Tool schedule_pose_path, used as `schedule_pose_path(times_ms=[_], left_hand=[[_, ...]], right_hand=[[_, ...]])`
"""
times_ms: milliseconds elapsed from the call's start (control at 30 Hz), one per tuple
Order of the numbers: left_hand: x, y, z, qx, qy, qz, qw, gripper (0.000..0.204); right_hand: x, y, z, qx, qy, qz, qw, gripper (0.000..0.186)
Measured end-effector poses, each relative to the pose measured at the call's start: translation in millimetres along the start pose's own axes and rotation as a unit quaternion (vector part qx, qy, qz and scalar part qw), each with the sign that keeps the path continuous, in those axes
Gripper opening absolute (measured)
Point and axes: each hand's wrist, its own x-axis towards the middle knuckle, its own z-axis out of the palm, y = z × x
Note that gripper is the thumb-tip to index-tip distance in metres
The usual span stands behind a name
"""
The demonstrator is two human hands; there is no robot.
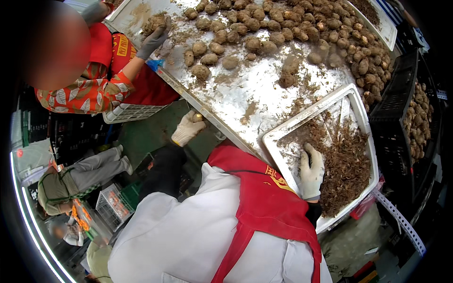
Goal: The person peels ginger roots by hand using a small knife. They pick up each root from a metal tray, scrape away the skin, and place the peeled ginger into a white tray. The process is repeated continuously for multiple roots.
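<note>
My left hand [188, 129], in a pale work glove, is closed round a small yellowish-brown taro [197, 117] beside the table's near edge. Only part of that taro shows between the fingers. Over the left side of a white plastic tray [293, 123] is my gloved right hand [311, 173]. Its fingers are bent, with a gap between thumb and forefinger, and I make out nothing held there. Loose brown fibrous husks [347, 165] are heaped in the tray next to this hand.
Many hairy brown taros [278, 23] cover the far part of the metal table [226, 101]. At the left, a co-worker's grey-gloved hand [155, 41] holds a husky clump [153, 22]. Black crates [396, 113] with more taros stand at the right. Another person [78, 177] is farther off, lower left.
</note>
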Motion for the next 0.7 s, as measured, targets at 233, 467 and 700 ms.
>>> schedule_pose_path(times_ms=[233,467,700], left_hand=[[-41,86,-5,-0.064,-0.088,0.08,0.991,0.027],[-22,127,78,-0.14,-0.243,0.173,0.944,0.041],[-31,173,155,-0.047,-0.367,0.209,0.905,0.052]], right_hand=[[1,-5,3,0.009,0.017,0.0,1.0,0.026],[7,-32,-23,0.042,0.063,-0.028,0.997,0.014],[19,-80,-56,0.113,0.084,-0.071,0.988,0.02]])
